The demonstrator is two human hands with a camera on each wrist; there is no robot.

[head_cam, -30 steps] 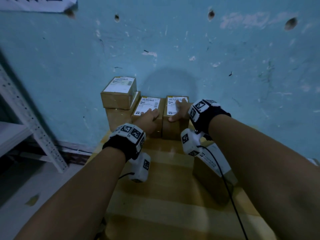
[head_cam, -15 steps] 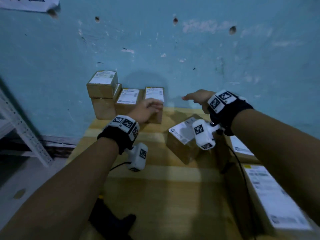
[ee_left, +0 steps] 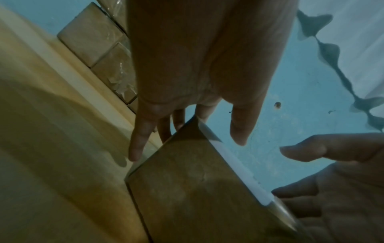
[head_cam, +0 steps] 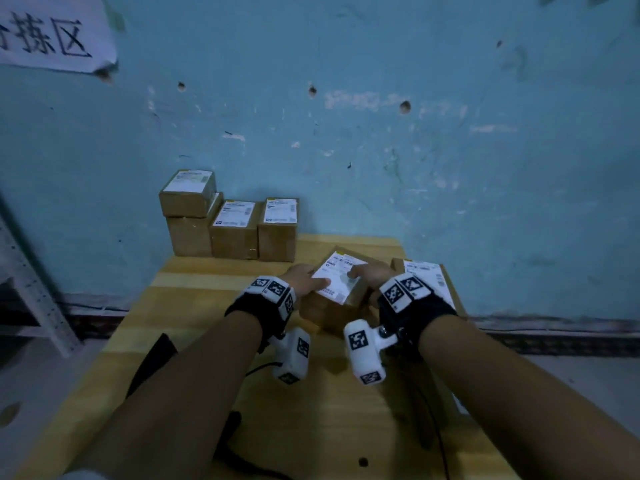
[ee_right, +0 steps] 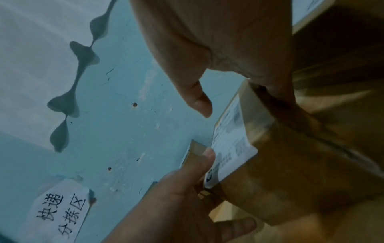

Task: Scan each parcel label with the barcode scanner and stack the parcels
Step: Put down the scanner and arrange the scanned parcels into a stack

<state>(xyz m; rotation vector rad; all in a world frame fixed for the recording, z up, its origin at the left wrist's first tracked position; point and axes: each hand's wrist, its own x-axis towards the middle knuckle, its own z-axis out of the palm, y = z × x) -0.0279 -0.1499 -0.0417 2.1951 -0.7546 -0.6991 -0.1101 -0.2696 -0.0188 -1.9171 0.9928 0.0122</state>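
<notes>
A brown cardboard parcel [head_cam: 332, 306] with a white label [head_cam: 341, 275] on top sits mid-table, one corner turned towards me. My left hand [head_cam: 308, 282] holds its left side, thumb on the label. My right hand [head_cam: 363, 273] holds the right side, thumb over the label and fingers behind the box. The right wrist view shows the parcel [ee_right: 290, 164] between both hands; the left wrist view shows the parcel [ee_left: 187, 189] with my fingers down its far side. A black object [head_cam: 156, 355], seemingly the barcode scanner, lies left, partly hidden by my forearm.
Labelled parcels stand against the blue wall at the back left: one [head_cam: 188, 192] stacked on another, two more [head_cam: 235, 230] [head_cam: 278, 230] beside them. Another labelled parcel [head_cam: 429, 278] lies right of my hands. The wooden table [head_cam: 207, 282] ends near a metal shelf [head_cam: 31, 289].
Both hands left the two parcels at the back wall and came back to the loose parcel in the middle, the right hand first. They now hold it from both sides.
</notes>
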